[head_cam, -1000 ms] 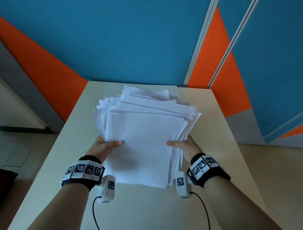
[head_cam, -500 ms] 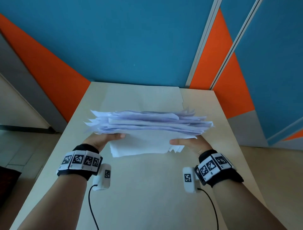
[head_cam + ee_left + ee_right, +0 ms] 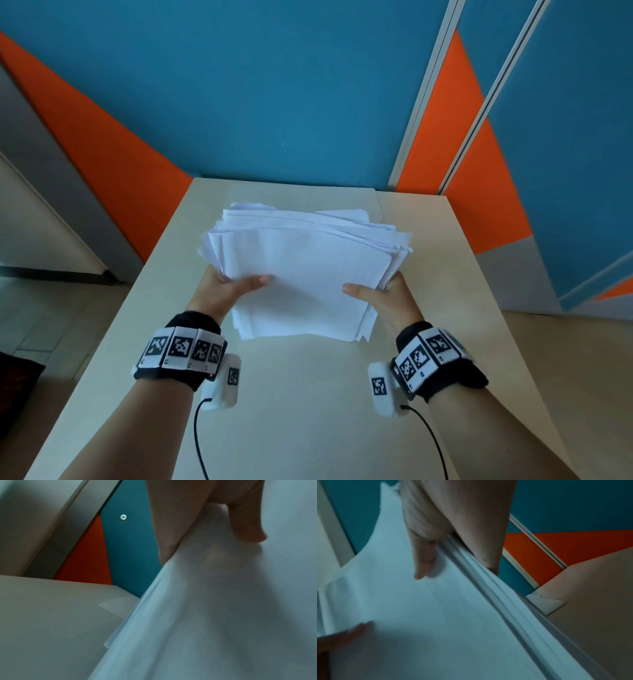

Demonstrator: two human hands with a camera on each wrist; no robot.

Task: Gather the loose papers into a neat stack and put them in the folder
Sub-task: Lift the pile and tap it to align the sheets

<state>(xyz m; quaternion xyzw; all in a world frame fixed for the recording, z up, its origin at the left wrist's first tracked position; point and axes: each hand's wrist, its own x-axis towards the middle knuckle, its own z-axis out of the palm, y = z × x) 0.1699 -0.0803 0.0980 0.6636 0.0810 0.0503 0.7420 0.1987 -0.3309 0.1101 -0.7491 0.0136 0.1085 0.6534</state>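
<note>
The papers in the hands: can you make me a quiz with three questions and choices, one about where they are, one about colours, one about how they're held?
1. Where is the stack of papers?
A. On the floor
B. Over the table, between both hands
C. Against the wall

2. What colours is the wall?
A. Blue and orange
B. Green and yellow
C. All white

3. How is the stack held?
A. By the left hand only
B. By the right hand only
C. By both hands, thumbs on top

Answers: B, the sheets sit between the hands above the tabletop; A, blue panels meet orange ones; C, each hand grips one side edge.
</note>
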